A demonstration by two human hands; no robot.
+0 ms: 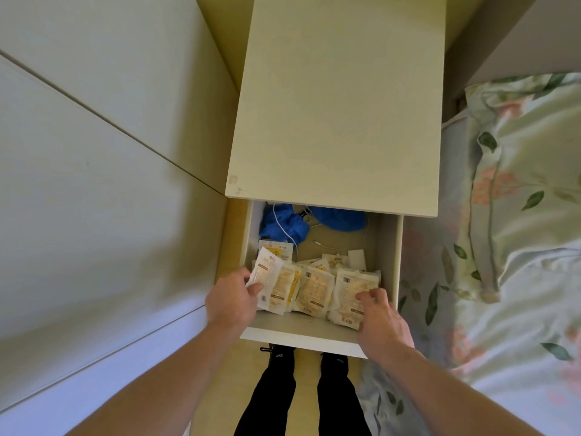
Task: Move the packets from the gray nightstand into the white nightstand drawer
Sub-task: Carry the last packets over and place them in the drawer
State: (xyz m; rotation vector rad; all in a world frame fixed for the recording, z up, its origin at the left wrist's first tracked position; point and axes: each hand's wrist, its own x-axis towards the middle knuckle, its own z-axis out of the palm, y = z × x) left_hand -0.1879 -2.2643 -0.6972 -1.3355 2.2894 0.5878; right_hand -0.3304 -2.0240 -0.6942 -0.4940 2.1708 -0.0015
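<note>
— Pinching a packet, is it? Which hand?

— Left hand. Its thumb lies over the face of the leftmost packet and the fingers curl behind it, so that packet is tipped up at the drawer's left side.

— And the other one?

— Right hand is down on the rightmost packet, fingertips bent onto its front. Whether it truly grips the packet or only presses on it, I cannot tell.

— Where are the rest of the packets?

— All in the open drawer of the white nightstand. A row of packets stands leaning along the front of the drawer, between the two hands, pale wrappers with yellow contents. A few more lie flat just behind them.

— Anything else in there?

— At the back, partly under the nightstand top, a crumpled blue cloth and a thin white cable running across the drawer floor.

— Around the nightstand?

— A bed with floral bedding to the right, pale panels to the left. Below the drawer front you see the person's dark trousers and black shoes.
</note>
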